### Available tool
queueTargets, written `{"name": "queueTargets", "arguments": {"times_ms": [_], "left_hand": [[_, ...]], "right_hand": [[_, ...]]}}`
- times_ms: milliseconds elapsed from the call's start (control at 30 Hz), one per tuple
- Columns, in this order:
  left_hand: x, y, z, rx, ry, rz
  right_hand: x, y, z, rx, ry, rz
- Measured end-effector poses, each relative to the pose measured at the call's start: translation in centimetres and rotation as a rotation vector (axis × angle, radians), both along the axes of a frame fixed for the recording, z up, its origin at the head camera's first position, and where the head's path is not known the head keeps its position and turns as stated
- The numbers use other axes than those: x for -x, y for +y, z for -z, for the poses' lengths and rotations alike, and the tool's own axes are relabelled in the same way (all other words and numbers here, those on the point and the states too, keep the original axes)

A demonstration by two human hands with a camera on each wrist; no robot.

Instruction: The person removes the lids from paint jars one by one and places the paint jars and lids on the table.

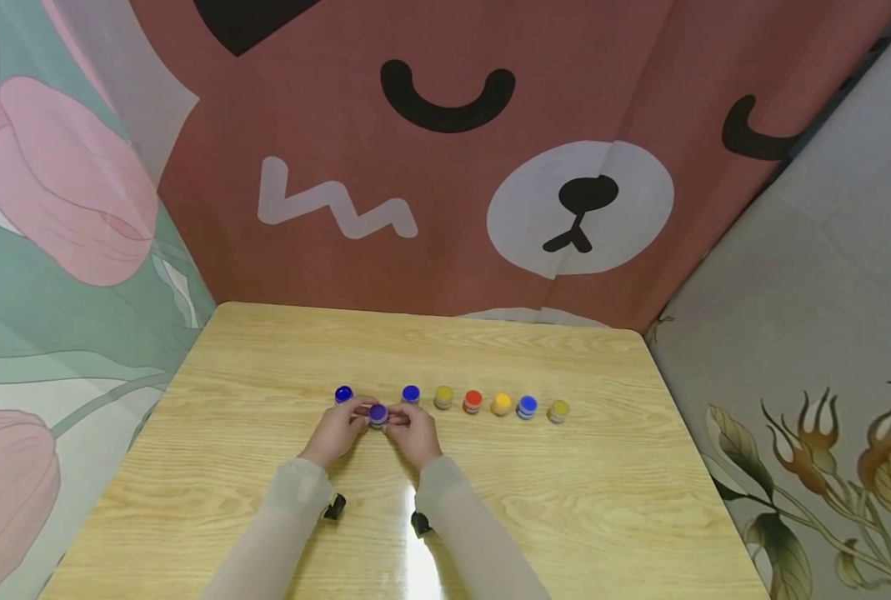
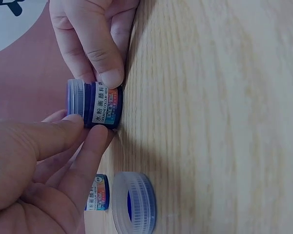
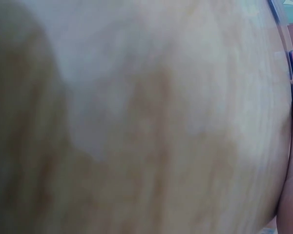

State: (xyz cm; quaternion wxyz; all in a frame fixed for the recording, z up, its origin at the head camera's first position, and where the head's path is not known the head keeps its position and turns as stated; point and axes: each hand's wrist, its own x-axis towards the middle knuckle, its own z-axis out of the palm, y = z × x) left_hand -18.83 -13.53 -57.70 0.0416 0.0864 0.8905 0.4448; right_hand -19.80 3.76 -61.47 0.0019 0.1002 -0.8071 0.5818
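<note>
Both hands are on one small paint jar [image 1: 378, 414] near the table's left-centre. It has a dark blue-violet body, a printed label and a clear ribbed lid [image 2: 76, 101], and stands upright. My left hand [image 1: 336, 432] pinches it, thumb at the lid and a finger low on the body. From the other side my right hand [image 1: 415, 433] grips the body, its thumb by the label. Beyond the left hand stands a blue paint jar [image 1: 343, 393]. In the left wrist view a loose clear lid [image 2: 136, 202] lies beside that second labelled jar [image 2: 98, 192].
A row runs rightward from a blue jar [image 1: 411, 393]: a mustard jar [image 1: 443, 397], a red jar [image 1: 473, 402], an orange-yellow jar [image 1: 501, 404], another blue jar [image 1: 527, 407] and another mustard jar [image 1: 558, 411]. All stand on a wooden table [image 1: 603, 500] against patterned curtains [image 1: 325, 275].
</note>
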Motion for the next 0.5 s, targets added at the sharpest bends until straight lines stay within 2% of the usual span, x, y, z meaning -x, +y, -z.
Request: {"name": "queueTargets", "arguments": {"times_ms": [167,367,500], "left_hand": [[-0.04,0.15,-0.02,-0.02,-0.019,-0.02],[-0.01,0.1,0.0,0.01,0.011,0.008],[0.04,0.07,0.01,0.03,0.032,0.022]], "right_hand": [[0.01,0.11,-0.01,0.0,0.01,0.001],[-0.08,0.09,-0.05,-0.028,-0.021,0.0],[-0.11,0.11,-0.02,-0.02,-0.013,-0.004]]}}
